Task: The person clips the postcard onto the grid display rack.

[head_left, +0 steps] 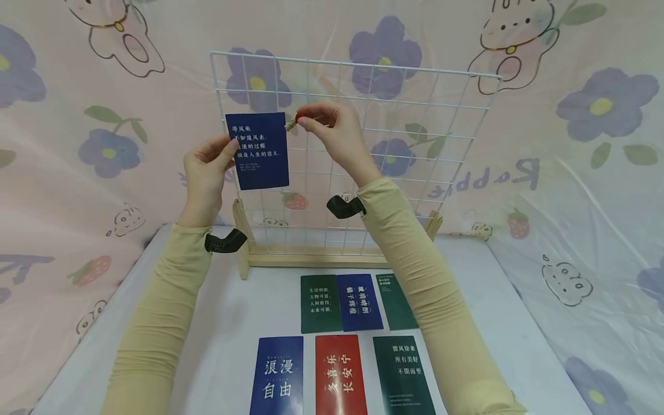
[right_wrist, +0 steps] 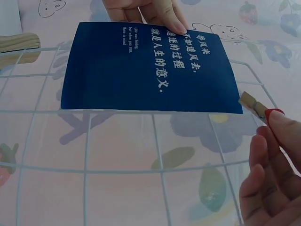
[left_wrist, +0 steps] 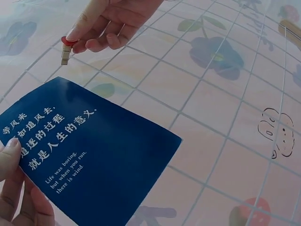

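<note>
A dark blue card with white Chinese lettering stands upright in front of the left part of the white wire grid. My left hand pinches its left edge, thumb on the printed face. Between thumb and fingertips, my right hand pinches a small wooden clothespin with a red ornament at its held end. The clothespin's tip points at the card's upper right corner, close beside it. In the left wrist view, a gap shows between the clothespin and the card.
The grid stands in a wooden base on a white table. In front lie two rows of cards, among them a red card and a green card; my right sleeve overlaps one. A patterned curtain hangs behind.
</note>
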Demonstrator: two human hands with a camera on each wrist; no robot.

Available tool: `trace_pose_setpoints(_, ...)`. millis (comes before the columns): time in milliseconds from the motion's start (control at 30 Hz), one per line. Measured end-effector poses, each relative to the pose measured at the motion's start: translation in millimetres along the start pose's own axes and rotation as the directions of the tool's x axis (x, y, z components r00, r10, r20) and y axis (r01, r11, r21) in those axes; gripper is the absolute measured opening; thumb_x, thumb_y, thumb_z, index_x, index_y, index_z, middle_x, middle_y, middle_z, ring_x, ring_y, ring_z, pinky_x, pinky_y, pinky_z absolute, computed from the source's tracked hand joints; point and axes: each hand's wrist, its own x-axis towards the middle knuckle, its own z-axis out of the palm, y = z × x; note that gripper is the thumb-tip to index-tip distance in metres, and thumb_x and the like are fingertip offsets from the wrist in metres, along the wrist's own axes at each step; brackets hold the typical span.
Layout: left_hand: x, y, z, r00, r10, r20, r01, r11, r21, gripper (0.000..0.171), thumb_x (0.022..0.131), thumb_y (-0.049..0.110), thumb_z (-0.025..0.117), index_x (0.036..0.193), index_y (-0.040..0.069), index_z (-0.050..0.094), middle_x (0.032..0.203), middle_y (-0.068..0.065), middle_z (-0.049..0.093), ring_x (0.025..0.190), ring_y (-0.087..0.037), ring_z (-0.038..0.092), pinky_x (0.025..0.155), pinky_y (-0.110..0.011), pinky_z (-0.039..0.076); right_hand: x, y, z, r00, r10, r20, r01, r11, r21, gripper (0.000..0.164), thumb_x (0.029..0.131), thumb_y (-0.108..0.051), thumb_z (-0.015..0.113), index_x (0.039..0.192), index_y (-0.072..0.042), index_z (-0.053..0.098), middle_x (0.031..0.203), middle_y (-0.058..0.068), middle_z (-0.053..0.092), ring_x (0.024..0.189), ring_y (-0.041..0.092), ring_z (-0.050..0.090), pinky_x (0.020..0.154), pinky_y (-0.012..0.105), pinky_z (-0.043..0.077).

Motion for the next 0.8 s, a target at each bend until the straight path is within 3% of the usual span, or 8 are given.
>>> trace_pose_setpoints(200,2.9,4.5,4.0,1.0,0.009,-0.013,-0.009,1.0,-0.006,0.009,0.08,0.004,0.076,0.09,0.004,0.075,0.083,-0.002,0.069,0.072,-0.011,0.059,0.064,-0.02,0.049,17,15,4,0.997,0.044,-0.069,-0.041,0.998,0.04,0.021,0.087,-0.009,0.07,0.107,-0.001,0.071,0.099,0.006,0.068,0.083,0.022,0.062,0.075,0.024,0.049)
trace_pose_setpoints(400,6.9,8.5,8.0,1.0,0.003,-0.029,-0.003,1.0,0.001,0.009,0.08,0.005,0.076,0.089,0.005,0.075,0.083,-0.002,0.069,0.07,-0.01,0.058,0.064,-0.021,0.049,18,-3,8,0.994,0.055,-0.095,-0.048,0.996,0.075,0.018,0.088,-0.004,0.068,0.104,0.004,0.07,0.099,0.009,0.067,0.087,0.032,0.062,0.074,0.024,0.05)
trace_pose_setpoints(500,10.1,9.2,8.5,1.0,0.008,-0.016,-0.007,1.0,0.023,0.01,0.08,0.007,0.077,0.091,0.006,0.075,0.085,-0.002,0.069,0.071,-0.01,0.057,0.065,-0.022,0.048,17,-12,8,0.993,0.048,-0.104,-0.041,0.996,0.074,0.017,0.088,-0.002,0.068,0.103,0.005,0.07,0.099,0.01,0.066,0.085,0.03,0.063,0.076,0.026,0.052)
trace_pose_setpoints(800,17.7,10.7,14.3,1.0,-0.014,0.007,0.013,0.998,0.067,0.012,0.081,0.009,0.076,0.093,0.007,0.076,0.087,-0.002,0.069,0.076,-0.011,0.06,0.068,-0.022,0.049,39,1,11,0.989,0.04,-0.142,-0.031,0.997,0.064,0.016,0.086,-0.01,0.071,0.1,-0.003,0.073,0.098,0.005,0.068,0.072,0.028,0.059,0.071,0.027,0.052)
